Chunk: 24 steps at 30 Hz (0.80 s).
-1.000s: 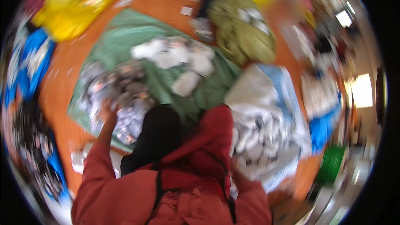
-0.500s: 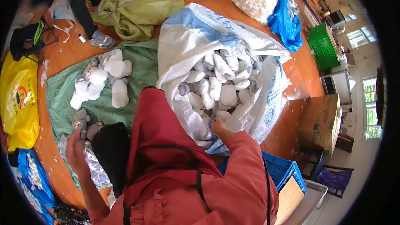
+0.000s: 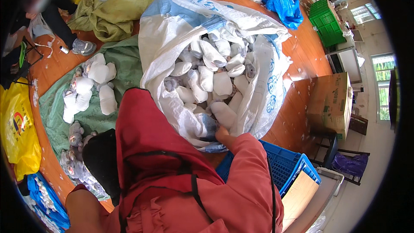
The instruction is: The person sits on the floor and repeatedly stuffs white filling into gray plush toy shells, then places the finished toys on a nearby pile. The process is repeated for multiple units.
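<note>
The right hand [image 3: 222,134] is at the near rim of the white sack [image 3: 151,43]; grip indeterminable. Left hand: out of view, state indeterminable. Orange floor [image 3: 307,45]: cardboard carton [image 3: 327,103] along right edge.

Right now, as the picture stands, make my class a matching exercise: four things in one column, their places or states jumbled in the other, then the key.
Things
1. right hand
2. green sheet
3. white sack
4. cardboard box

Places or states
A. standing to the right of the sack
B. at the near edge of the sack's mouth
C. open, filled with grey and white stuffed pieces
D. spread on the floor, left of the sack

Pairs: 1-B, 2-D, 3-C, 4-A
</note>
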{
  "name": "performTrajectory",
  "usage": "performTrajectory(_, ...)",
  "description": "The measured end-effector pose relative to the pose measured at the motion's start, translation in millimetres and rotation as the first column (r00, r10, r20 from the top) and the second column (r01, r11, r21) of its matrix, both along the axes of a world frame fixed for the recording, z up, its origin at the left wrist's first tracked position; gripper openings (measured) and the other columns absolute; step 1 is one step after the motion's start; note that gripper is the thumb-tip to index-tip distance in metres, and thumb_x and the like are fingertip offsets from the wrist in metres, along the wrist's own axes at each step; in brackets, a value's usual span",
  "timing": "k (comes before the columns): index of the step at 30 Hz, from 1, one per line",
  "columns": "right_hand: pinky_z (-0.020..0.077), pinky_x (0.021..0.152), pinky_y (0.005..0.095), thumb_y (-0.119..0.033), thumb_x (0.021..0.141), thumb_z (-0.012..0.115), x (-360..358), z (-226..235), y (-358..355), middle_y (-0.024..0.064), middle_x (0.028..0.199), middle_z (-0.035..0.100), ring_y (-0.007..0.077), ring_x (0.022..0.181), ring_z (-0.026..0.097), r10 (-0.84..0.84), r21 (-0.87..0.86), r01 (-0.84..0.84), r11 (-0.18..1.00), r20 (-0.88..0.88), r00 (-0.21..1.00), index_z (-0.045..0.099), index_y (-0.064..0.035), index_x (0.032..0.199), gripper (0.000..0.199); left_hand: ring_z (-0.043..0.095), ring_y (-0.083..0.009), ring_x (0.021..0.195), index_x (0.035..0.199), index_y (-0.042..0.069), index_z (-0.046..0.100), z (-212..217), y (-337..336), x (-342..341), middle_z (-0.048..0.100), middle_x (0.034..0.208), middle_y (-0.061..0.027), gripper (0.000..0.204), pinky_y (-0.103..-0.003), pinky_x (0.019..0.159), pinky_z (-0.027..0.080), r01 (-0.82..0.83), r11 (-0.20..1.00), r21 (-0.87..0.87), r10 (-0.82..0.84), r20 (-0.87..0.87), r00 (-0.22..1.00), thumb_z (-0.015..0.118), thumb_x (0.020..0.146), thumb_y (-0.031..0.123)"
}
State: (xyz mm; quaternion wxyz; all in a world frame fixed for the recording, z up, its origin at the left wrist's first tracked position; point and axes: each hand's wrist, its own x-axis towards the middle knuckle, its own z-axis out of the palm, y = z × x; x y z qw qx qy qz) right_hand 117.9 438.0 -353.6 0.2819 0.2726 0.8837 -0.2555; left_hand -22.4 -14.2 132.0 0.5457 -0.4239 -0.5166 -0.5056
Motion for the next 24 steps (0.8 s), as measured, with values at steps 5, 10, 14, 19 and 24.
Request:
performTrajectory(5, 0.0445, 0.099, 0.0444, -0.018, 0.078, 0.063, -24.5, 21.7, 32.7, 0.0233, 0.123, 0.060, 0.0414, 0.115, 0.057, -0.151, -0.059, 0.150, 0.987, -0.002, 0.989, 0.049, -0.0061, 0.131, 0.057, 0.057, -0.0235, 0.112, 0.134, 0.007, 0.045, -1.0, 11.6, -1.5, 0.061, 0.122, -0.0191, 0.055, -0.039, 0.100, 0.041, 0.003, 1.000, 0.005, -0.003, -0.041, 0.999, 0.055, 0.090, 0.039)
performTrajectory(10, 0.0446, 0.099, 0.0450, -0.023, 0.072, 0.073, -44.7, 43.3, 65.8, 0.0235, 0.124, 0.059, 0.0414, 0.113, 0.057, -0.368, -0.097, 0.361, 0.928, -0.075, 0.927, 0.046, -0.0058, 0.134, 0.070, 0.057, -0.0236, 0.111, 0.138, 0.010, 0.040, -6.1, 18.2, -9.1, 0.061, 0.122, -0.0197, 0.063, -0.040, 0.100, 0.041, 0.036, 0.999, 0.005, -0.036, -0.083, 0.996, 0.057, 0.088, 0.044)
performTrajectory(14, 0.0446, 0.099, 0.0455, -0.027, 0.067, 0.080, -64.6, 41.3, 51.1, 0.0236, 0.125, 0.058, 0.0413, 0.112, 0.058, -0.432, -0.069, 0.426, 0.902, -0.151, 0.889, 0.043, -0.0055, 0.136, 0.081, 0.057, -0.0236, 0.110, 0.140, 0.013, 0.037, -7.4, 23.6, -10.7, 0.061, 0.122, -0.0202, 0.069, -0.041, 0.100, 0.041, 0.039, 0.999, 0.011, -0.037, -0.124, 0.992, 0.059, 0.086, 0.049)
performTrajectory(19, 0.0466, 0.097, 0.0438, -0.027, 0.065, 0.084, -69.7, 32.2, 15.4, 0.0231, 0.120, 0.060, 0.0388, 0.111, 0.059, -0.435, 0.083, 0.440, 0.894, -0.080, 0.897, 0.048, -0.0048, 0.131, 0.079, 0.057, -0.0237, 0.110, 0.144, 0.016, 0.033, -7.0, 28.2, -11.5, 0.060, 0.123, -0.0208, 0.077, -0.041, 0.099, 0.040, 0.048, 0.999, 0.002, -0.047, -0.175, 0.983, 0.061, 0.084, 0.054)
performTrajectory(24, 0.0496, 0.085, 0.0428, -0.020, 0.070, 0.082, -74.5, 64.8, 4.1, 0.0181, 0.099, 0.066, 0.0335, 0.097, 0.065, -0.286, 0.069, 0.314, 0.947, -0.265, 0.921, 0.059, -0.0015, 0.104, 0.045, 0.058, -0.0238, 0.109, 0.148, 0.019, 0.029, -17.1, 26.0, -5.9, 0.060, 0.123, -0.0215, 0.085, -0.042, 0.099, 0.040, -0.039, 0.999, -0.002, 0.038, -0.208, 0.977, 0.063, 0.082, 0.059)
